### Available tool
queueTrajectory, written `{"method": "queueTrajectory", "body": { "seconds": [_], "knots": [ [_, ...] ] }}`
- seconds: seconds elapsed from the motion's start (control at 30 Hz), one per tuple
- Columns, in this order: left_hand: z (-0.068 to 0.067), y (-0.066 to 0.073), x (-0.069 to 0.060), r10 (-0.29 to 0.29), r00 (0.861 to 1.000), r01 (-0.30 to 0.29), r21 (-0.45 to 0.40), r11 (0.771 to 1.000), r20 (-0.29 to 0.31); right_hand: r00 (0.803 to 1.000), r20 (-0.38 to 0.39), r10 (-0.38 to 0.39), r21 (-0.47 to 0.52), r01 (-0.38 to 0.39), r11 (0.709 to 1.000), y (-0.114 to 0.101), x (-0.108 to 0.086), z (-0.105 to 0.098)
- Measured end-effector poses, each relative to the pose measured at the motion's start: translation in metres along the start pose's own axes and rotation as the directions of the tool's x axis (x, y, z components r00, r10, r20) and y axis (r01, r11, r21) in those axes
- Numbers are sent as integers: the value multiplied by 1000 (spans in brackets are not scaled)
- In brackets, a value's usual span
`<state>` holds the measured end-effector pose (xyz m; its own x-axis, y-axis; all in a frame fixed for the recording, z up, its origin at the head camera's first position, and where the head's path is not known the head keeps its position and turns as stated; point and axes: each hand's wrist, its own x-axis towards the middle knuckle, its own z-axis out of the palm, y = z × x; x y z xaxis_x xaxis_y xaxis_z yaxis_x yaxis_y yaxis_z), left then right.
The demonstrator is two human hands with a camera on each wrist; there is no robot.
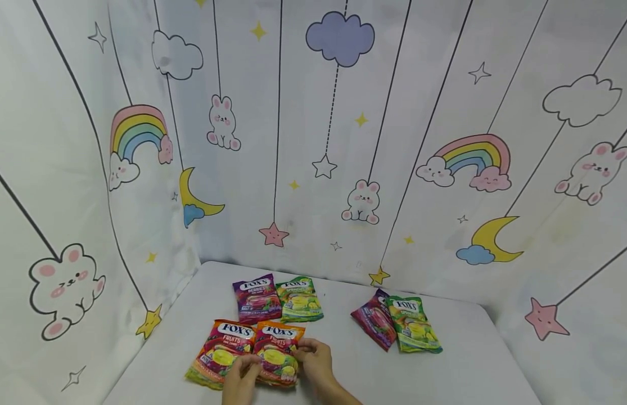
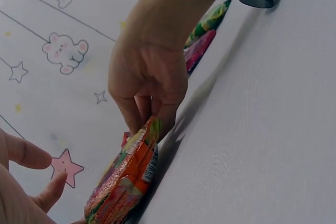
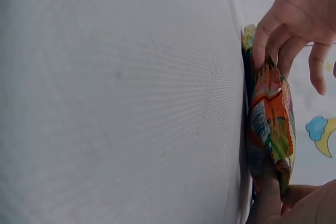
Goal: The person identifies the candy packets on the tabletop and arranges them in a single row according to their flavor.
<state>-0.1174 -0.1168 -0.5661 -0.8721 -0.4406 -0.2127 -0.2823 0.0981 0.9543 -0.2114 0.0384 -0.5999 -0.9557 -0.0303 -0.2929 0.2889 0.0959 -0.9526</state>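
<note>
Left hand: my left hand, lowest in the head view, lightly pinches the lower left edge, fingers either side of it; its spare fingers are spread.
Right hand: my right hand is clamped on the opposite edge, thumb and fingertips together on the wrapper.
Held bag: orange Fruits bag, between my hands, front of the left group, label up; cannot tell if it sits fully on the surface.
Why two edges: probably to steady a soft, slippery pack and square it up without covering the print.
Left neighbour: matching Fruits bag, right beside mine, slightly slanted; same kinds side by side, looks like sorting by flavour.
Back row: Berries bag and green bag, just behind, labels up, likely so flavours read easily.
Right pair: tilted purple bag, partly under another green pack, well apart from my hands, maybe a separate group.
Backdrop: printed cloth, bunnies and stars.
</note>
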Motion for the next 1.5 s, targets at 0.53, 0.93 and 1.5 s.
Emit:
{"method": "queueTrajectory", "body": {
  "seconds": [0.53, 0.93, 1.5],
  "knots": [
    [-4, 2, -5, 45, 999, -44, 44, 998, -11, 998, 38, 54, -44, -53, 998, 0, 3, -9],
    [-3, 4, -7, 119, 990, -113, 81, 990, -80, 996, 84, 8, -97, 0, 995, -7, 10, -33],
    [19, 13, -18, 194, 975, -189, 56, 980, -109, 994, 101, -33, -14, 34, 999, -18, 20, -68]
  ]
}}
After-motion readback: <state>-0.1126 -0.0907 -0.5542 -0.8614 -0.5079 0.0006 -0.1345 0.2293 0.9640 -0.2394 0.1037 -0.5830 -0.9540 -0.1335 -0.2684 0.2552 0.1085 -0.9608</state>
